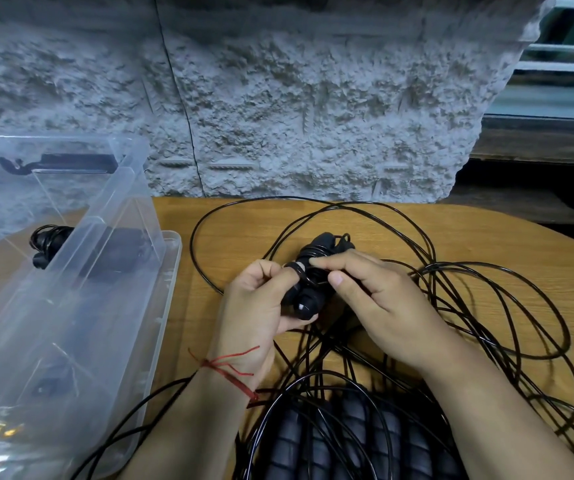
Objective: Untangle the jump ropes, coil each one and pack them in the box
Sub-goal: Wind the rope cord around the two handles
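As left hand [261, 303] and right hand [382, 306] fingers clamp the black plastic rope handles [304, 303] mid-frame, thin black cord [430, 270] looks springy: grip handles.

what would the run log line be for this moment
step: coiling rope | left hand: grips handles | right hand: pinches cord on handles | box: coiled rope inside | loose loops: on table

Jump rope bundle [304, 306] partly behind fingers [344, 268], ribbed handles [347, 441] partly off-frame
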